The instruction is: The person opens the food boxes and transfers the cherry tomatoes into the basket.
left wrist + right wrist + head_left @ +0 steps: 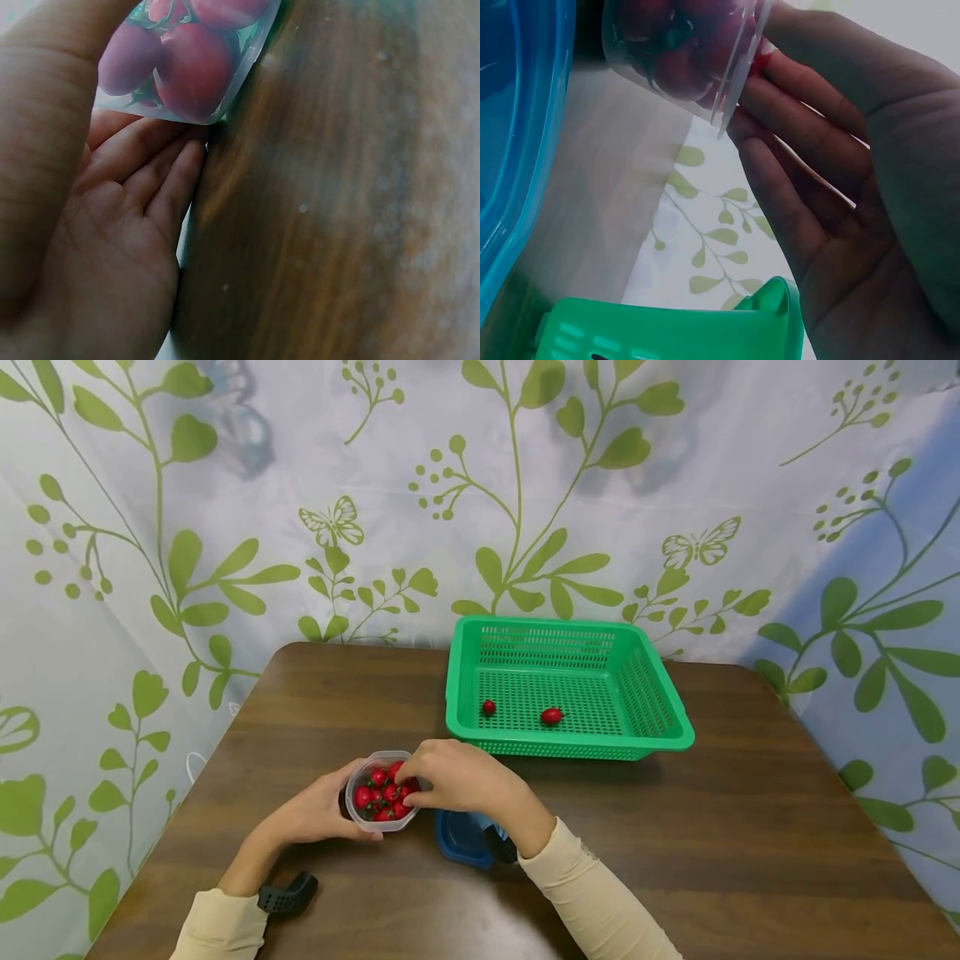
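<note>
My left hand (318, 810) grips a clear plastic container (390, 827) from its left side, thumb along the near side. Red cherry tomatoes (365, 797), several with green stems, fill much of it; they also show through the wall in the left wrist view. Over the container's right side reaches my right hand (461, 781), fingertips down at the rim. Between its thumb and fingers a red cherry tomato (760, 60) shows at the rim in the right wrist view, partly hidden by the fingers.
A green perforated basket (570, 745) stands at the back with two cherry tomatoes, one at left (489, 707) and one nearer the middle (551, 717). A shallow blue plastic piece (459, 837) lies under my right wrist. A leaf-patterned curtain (420, 552) hangs behind the wooden table (720, 827).
</note>
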`<move>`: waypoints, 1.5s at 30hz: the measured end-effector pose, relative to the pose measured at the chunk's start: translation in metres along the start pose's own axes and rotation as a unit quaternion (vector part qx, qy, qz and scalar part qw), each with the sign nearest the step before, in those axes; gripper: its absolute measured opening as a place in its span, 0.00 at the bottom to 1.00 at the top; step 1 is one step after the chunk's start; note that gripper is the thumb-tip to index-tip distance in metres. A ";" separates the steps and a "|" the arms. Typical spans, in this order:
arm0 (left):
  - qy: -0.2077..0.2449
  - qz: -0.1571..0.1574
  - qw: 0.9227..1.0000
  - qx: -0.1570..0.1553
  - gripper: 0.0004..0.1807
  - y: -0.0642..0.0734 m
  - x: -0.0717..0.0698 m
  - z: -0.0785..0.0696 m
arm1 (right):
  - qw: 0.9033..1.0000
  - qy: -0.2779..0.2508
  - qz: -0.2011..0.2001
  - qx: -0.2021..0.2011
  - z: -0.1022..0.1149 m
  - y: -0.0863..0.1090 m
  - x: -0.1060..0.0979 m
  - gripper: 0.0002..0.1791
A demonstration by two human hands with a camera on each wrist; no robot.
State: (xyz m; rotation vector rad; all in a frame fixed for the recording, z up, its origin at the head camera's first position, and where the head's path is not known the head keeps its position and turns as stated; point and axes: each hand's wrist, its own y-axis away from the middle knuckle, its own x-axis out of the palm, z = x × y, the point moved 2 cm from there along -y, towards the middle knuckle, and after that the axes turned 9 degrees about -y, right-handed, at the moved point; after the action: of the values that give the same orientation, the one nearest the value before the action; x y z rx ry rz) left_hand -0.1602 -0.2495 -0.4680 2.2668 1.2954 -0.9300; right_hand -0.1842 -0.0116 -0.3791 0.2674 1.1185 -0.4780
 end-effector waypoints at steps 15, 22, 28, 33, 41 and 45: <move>0.001 -0.002 1.000 0.005 0.49 0.001 0.001 0.001 | 0.999 0.036 -0.018 -0.019 0.001 -0.001 0.003 0.14; 0.003 0.000 1.000 0.009 0.48 0.002 0.001 0.003 | 0.999 0.008 -0.040 -0.012 -0.001 0.004 -0.008 0.15; -0.006 -0.007 1.000 0.007 0.49 0.001 0.000 0.002 | 0.996 -0.017 -0.088 -0.016 -0.012 0.015 -0.029 0.15; -0.003 -0.010 1.000 0.001 0.49 0.000 0.000 0.000 | 0.992 -0.020 -0.126 0.003 -0.026 0.025 -0.044 0.15; -0.011 -0.017 1.000 0.007 0.49 0.000 0.000 0.000 | 0.982 -0.038 -0.186 0.021 -0.044 0.042 -0.060 0.15; -0.012 -0.017 1.000 0.009 0.49 0.000 0.000 -0.001 | 0.976 -0.048 -0.212 0.032 -0.053 0.050 -0.067 0.14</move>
State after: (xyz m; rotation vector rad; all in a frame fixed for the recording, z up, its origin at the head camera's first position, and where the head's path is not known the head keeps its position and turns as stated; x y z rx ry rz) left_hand -0.1605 -0.2491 -0.4673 2.2462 1.3250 -0.9804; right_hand -0.2248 0.0707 -0.3424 0.0579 1.0679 -0.8983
